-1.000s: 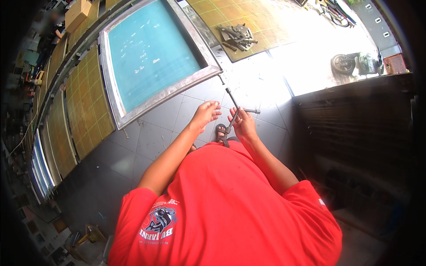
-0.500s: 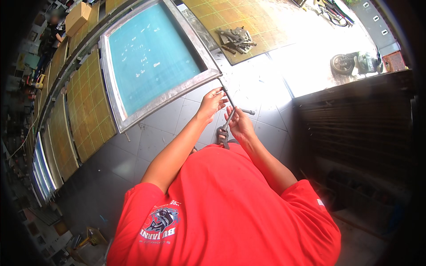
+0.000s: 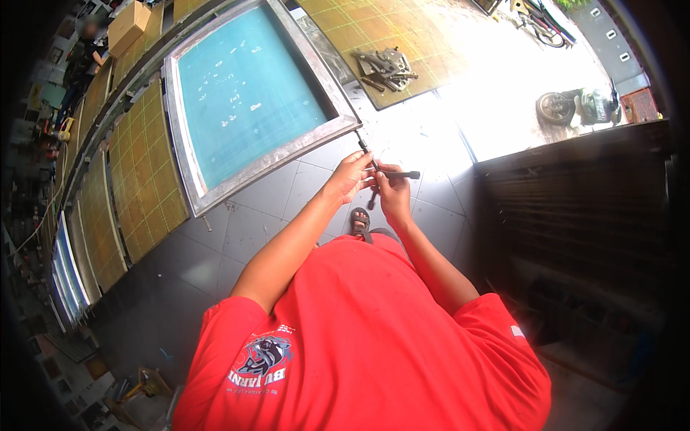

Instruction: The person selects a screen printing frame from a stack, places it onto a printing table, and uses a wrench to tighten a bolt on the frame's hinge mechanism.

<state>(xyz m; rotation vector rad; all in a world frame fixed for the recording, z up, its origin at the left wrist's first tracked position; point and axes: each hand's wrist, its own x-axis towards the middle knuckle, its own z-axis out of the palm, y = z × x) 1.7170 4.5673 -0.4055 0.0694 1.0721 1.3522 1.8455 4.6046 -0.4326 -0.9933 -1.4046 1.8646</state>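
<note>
A dark three-armed socket wrench (image 3: pixel 404 174) reaches up to the near right corner of a screen-printing frame (image 3: pixel 280 153) with a teal mesh. Its shaft end meets a bolt or rod under that corner; the exact joint is too small to make out. My left hand (image 3: pixel 348 179) is closed round the shaft, thumb along its upper part. Just to the right, my right hand (image 3: pixel 394 200) grips the wrench near its hub, with one arm sticking out to the right and another pointing down between my hands.
Yellow-gridded boards (image 3: pixel 144 158) line the long table at left. Metal clamp parts (image 3: pixel 388 68) lie on a board at the upper right. A dark slatted structure (image 3: pixel 575 194) stands at right, and a motorcycle (image 3: pixel 575 108) is outside. A person (image 3: pixel 93 54) is at the far left, by a cardboard box (image 3: pixel 129 29).
My left hand's spread fingers have closed on the shaft and moved slightly right. My right hand has shifted its hold to the hub, and the wrench's arms have turned.
</note>
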